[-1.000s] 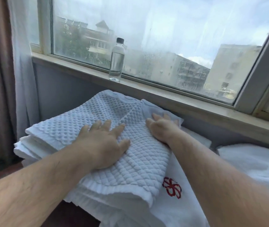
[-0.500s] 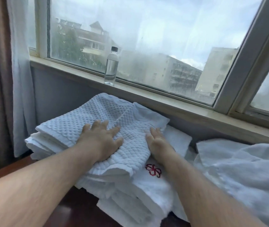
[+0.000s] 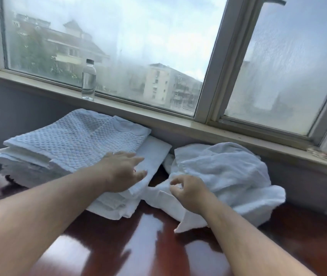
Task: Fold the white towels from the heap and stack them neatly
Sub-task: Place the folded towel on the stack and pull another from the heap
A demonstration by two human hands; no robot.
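Towels in a folded stack (image 3: 39, 162) sit at the left back of the table (image 3: 138, 246), close under the window sill (image 3: 178, 124). The top one is a waffle-weave towel (image 3: 79, 136), lying flat. Its long side runs from near left to far right, so the pile stands askew to the sill with a corner toward the person. A smooth folded towel (image 3: 154, 154) juts out from beneath it on the right.

Just right of the stack, across a narrow dark gap, lies the unfolded heap (image 3: 222, 172), crumpled with no clear axis. One loose flap (image 3: 186, 222) of it trails toward the near edge.

The left hand (image 3: 122, 172) lies over the near right corner of the stack, its grip apart and fingers straight, pointing right. The right hand (image 3: 188, 190) hangs at the heap's near left side. Its grip is loosely curled with nothing between thumb and forefinger; whether the fingertips brush the cloth is hard to tell through the blur.

A clear bottle (image 3: 88, 80) with a dark cap stands upright on the sill behind the stack, well apart from both hands. Misted panes show buildings beyond.
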